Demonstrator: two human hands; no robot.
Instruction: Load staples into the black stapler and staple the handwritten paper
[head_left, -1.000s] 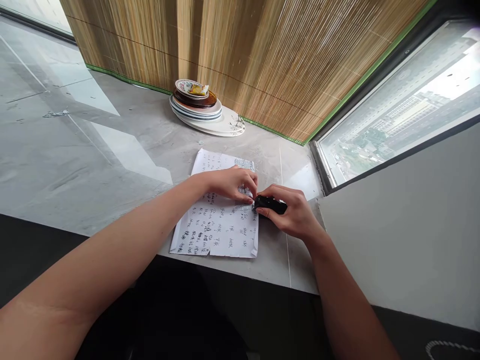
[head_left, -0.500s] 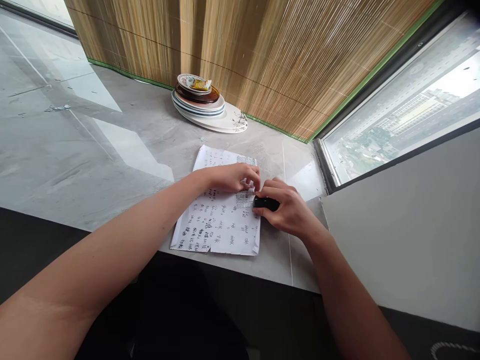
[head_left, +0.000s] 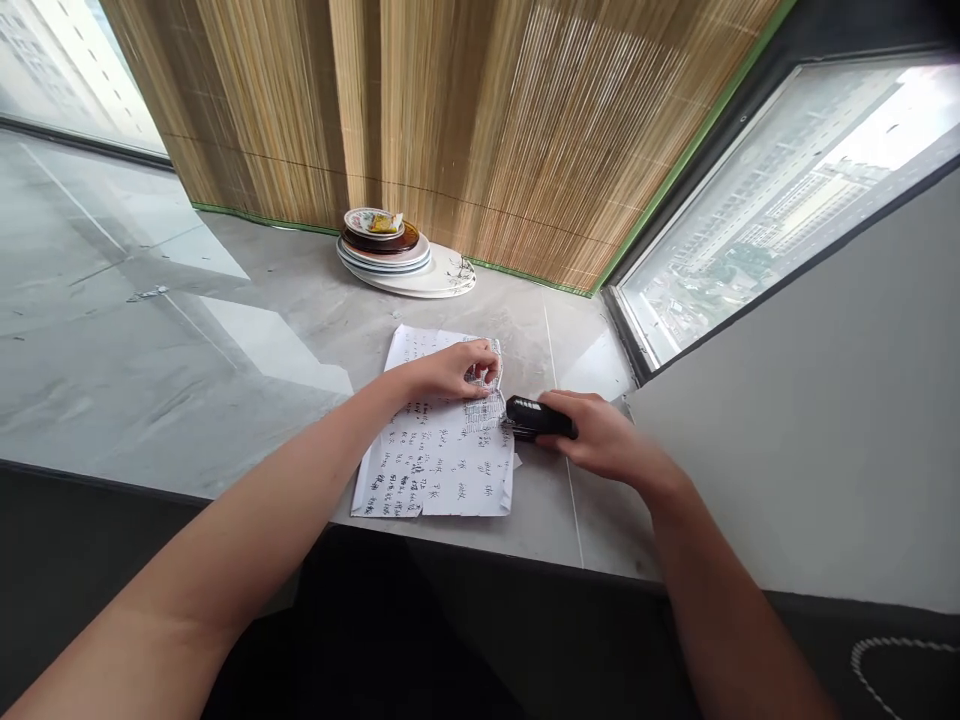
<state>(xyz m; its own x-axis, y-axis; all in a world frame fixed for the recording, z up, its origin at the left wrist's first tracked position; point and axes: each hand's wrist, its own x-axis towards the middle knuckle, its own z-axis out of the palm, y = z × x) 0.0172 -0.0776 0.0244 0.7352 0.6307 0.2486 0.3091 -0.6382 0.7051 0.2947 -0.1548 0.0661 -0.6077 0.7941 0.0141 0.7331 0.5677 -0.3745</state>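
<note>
A white sheet of paper (head_left: 450, 480) covered in handwriting lies on the grey ledge, with a smaller printed piece on its right part. My left hand (head_left: 469, 368) rests on its upper right, fingers curled and pinching the paper near the right edge. The fingertips are partly hidden. In my right hand (head_left: 604, 430) is a black stapler (head_left: 536, 418), gripped from its rear end. Its front end meets the right edge of the paper, just below my left fingers. Whether the paper lies between its jaws I cannot tell.
Behind the paper stands a stack of plates (head_left: 450, 275) with a small yellow packet (head_left: 384, 224) on top. A bamboo blind (head_left: 435, 120) hangs at the back. The window (head_left: 780, 220) and a white wall (head_left: 810, 420) bound the right side. The ledge's front edge lies close below the paper.
My right hand has drawn back to the right along the stapler, so more of it shows. My left hand stays at the paper. The camera view has shifted slightly.
</note>
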